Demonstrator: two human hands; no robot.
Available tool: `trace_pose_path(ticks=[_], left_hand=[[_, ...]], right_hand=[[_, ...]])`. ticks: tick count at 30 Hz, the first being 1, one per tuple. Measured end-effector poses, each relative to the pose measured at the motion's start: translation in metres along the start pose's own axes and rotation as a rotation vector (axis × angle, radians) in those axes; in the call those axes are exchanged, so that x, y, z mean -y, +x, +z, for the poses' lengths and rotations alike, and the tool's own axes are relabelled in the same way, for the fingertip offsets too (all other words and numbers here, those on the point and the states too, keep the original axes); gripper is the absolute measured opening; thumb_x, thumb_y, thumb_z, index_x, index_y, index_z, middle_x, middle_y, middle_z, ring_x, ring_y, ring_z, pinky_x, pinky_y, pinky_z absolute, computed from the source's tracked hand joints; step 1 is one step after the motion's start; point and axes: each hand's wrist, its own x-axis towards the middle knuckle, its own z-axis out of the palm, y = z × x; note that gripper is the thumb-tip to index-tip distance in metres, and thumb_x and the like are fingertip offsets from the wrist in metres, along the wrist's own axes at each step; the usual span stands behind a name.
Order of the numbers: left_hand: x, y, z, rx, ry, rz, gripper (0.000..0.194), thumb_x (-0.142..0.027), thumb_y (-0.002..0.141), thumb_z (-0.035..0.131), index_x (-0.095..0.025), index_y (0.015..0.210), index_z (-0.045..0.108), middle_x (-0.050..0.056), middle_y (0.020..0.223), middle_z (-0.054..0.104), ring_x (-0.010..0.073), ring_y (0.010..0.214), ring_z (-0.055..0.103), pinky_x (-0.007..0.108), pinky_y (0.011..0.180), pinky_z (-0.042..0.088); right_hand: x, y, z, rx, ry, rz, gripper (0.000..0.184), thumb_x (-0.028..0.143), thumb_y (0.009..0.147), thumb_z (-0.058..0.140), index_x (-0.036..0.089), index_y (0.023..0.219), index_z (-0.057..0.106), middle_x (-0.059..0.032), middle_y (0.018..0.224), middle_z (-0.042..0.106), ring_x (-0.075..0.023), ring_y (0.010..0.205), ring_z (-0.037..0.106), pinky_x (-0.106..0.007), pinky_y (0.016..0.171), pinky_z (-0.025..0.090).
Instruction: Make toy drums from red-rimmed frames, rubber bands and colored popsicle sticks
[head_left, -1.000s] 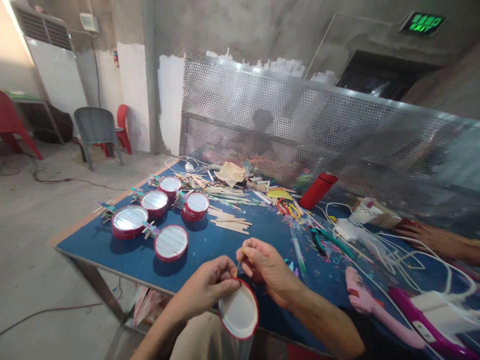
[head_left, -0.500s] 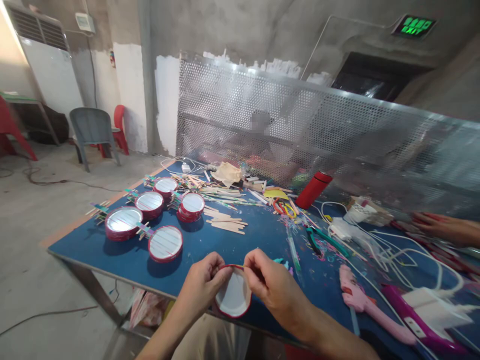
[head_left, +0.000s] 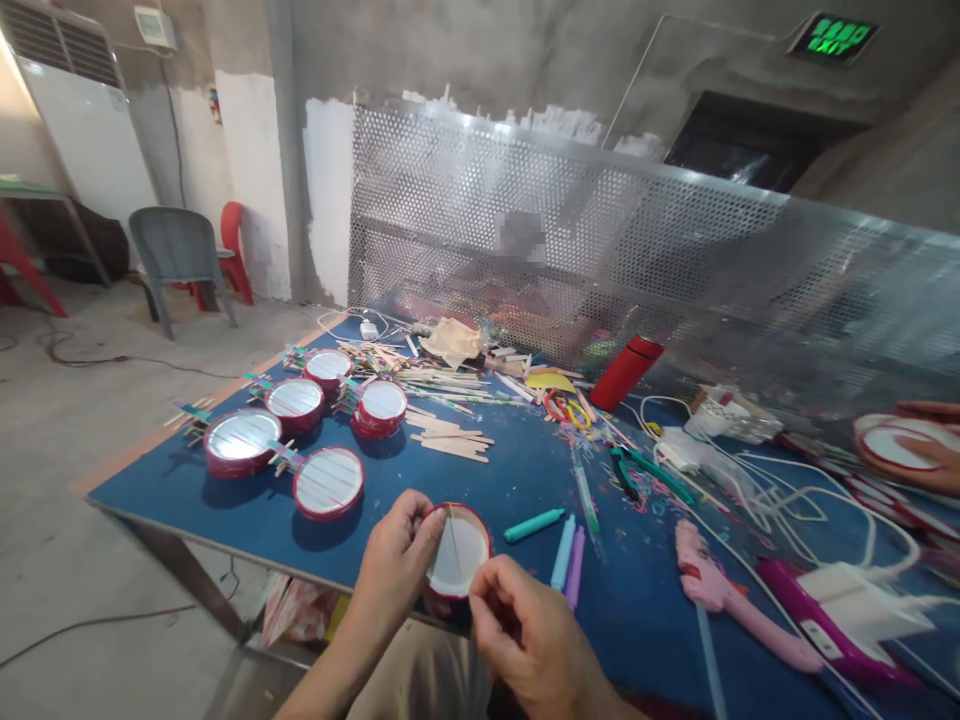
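Note:
A round white disc with a raised red rim (head_left: 466,545), like a small banjo body, is tilted at the front table edge. My left hand (head_left: 401,550) grips its upper left rim between thumb and fingers. A thin rubber band (head_left: 454,535), yellowish at its top end, runs down across the white face. At the lower right rim, my right hand (head_left: 517,625) is closed, its fingertips pinching the band's lower end, which they partly hide. Just right of the disc lie a teal marker (head_left: 534,526), a light blue marker (head_left: 562,555) and a purple marker (head_left: 575,568).
Several finished mini banjos (head_left: 328,483) stand at the left. Wooden craft sticks (head_left: 450,440), pliers (head_left: 656,472) and a red bottle (head_left: 627,372) lie beyond. A pink glue gun (head_left: 739,605), white cables and a purple power strip (head_left: 832,625) occupy the right, near another person's hand (head_left: 919,465).
My right hand has moved from the top rim down to the lower right, drawing the band across the face. The markers are now uncovered. The other person's hand now holds a round red-rimmed piece.

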Motion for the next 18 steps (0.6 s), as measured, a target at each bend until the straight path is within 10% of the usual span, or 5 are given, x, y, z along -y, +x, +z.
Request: trace_pose_path(ticks=[6,18], left_hand=[[0.001,-0.003,0.001,0.083,-0.011,-0.036,0.029,-0.039,0.085,0.051,-0.020,0.106,0.059,-0.005,0.064,0.058,0.0114,0.040,0.049,0.019,0.035,0.034],[-0.001,-0.003,0.002,0.096,0.099,0.017,0.005,-0.025,0.072,0.058,-0.023,0.076,0.058,-0.004,0.062,0.063,0.0136,0.043,0.054,0.020,0.038,0.035]], right_hand=[[0.013,0.003,0.005,0.035,0.090,0.030,0.011,0.023,0.083,0.045,0.024,0.073,0.048,0.0036,0.054,0.054,-0.0117,0.041,0.051,-0.022,0.041,0.034],[0.027,0.025,0.001,0.103,0.506,0.094,0.011,0.032,0.088,0.045,0.023,0.084,0.049,0.0098,0.049,0.047,-0.0084,0.037,0.047,-0.018,0.041,0.035]])
